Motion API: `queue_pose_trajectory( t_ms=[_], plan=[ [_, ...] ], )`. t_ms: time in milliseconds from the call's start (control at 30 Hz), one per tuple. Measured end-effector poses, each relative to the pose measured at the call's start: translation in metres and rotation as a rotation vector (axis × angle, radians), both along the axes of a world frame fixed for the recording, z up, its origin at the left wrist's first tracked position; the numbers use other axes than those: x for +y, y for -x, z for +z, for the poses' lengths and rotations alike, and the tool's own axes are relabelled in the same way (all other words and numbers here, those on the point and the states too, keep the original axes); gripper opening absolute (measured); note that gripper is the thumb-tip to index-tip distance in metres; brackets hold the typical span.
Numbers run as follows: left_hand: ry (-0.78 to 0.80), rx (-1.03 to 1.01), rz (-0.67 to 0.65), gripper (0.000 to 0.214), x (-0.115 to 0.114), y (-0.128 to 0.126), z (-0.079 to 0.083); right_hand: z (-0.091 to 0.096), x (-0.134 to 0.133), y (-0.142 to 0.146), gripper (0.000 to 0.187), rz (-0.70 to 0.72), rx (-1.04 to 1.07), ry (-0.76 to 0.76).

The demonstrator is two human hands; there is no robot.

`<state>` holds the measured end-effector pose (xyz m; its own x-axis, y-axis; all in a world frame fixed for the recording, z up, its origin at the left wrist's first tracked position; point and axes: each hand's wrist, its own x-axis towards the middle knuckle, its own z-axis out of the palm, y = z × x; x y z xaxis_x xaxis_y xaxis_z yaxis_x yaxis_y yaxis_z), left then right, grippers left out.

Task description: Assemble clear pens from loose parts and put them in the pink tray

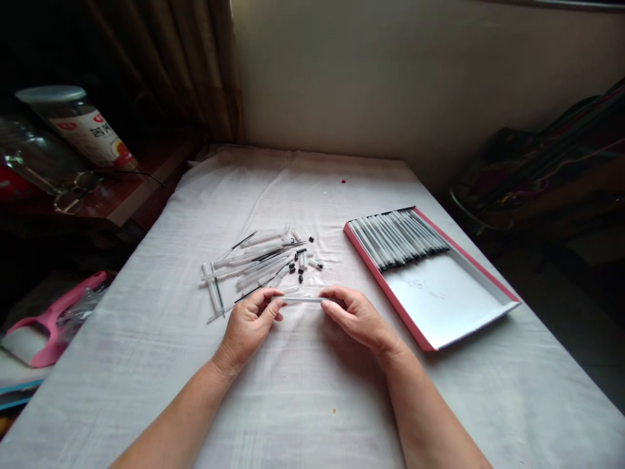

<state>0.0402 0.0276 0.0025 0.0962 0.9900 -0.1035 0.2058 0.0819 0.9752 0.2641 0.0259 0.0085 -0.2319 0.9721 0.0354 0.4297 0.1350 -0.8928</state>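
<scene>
A slim translucent pen [301, 299] is stretched level between my two hands, low over the cloth. My left hand [250, 326] pinches one end with thumb and fingers. At the other end, my right hand [355, 318] has its thumb and fingers closed on it; that tip is hidden. Just beyond lies a loose heap of clear pen barrels [263, 272], with thin black ink refills [243, 241] among them. Small black plugs [301, 278] and short clear caps [303, 260] are scattered at the heap's right side.
To the right, a shallow pink-edged box [398, 306] holds a row of pens [398, 238] with black ends. A pale cloth [303, 417] covers the table. On the left are a pink-handled item [53, 319], a labelled canister [83, 127] and glasses [73, 195].
</scene>
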Motion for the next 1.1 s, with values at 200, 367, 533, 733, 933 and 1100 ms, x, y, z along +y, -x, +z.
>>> queue_pose_trajectory(
  t_ms=[200,367,533,733,933,1100],
  plan=[
    [0.039,-0.092,0.011,0.056,0.001,0.002,-0.002,0.011,0.005,-0.013,0.022,-0.360,0.007,-0.278],
    [-0.005,-0.083,-0.012,0.048,0.002,0.002,-0.001,0.020,0.032,-0.062,0.030,-0.795,-0.172,-0.392],
    [-0.039,-0.038,-0.022,0.039,0.000,0.000,0.004,0.012,0.058,-0.090,0.029,-0.907,-0.447,-0.259],
    [-0.055,-0.007,-0.035,0.038,-0.001,0.001,0.003,0.010,0.067,-0.076,0.031,-0.892,-0.665,-0.138],
    [-0.066,0.012,-0.045,0.039,0.000,0.002,-0.001,0.018,0.067,-0.064,0.030,-0.841,-0.803,-0.139],
    [-0.055,0.005,-0.043,0.039,0.000,0.001,-0.001,0.020,0.062,-0.054,0.029,-0.742,-0.756,-0.335]
  ],
)
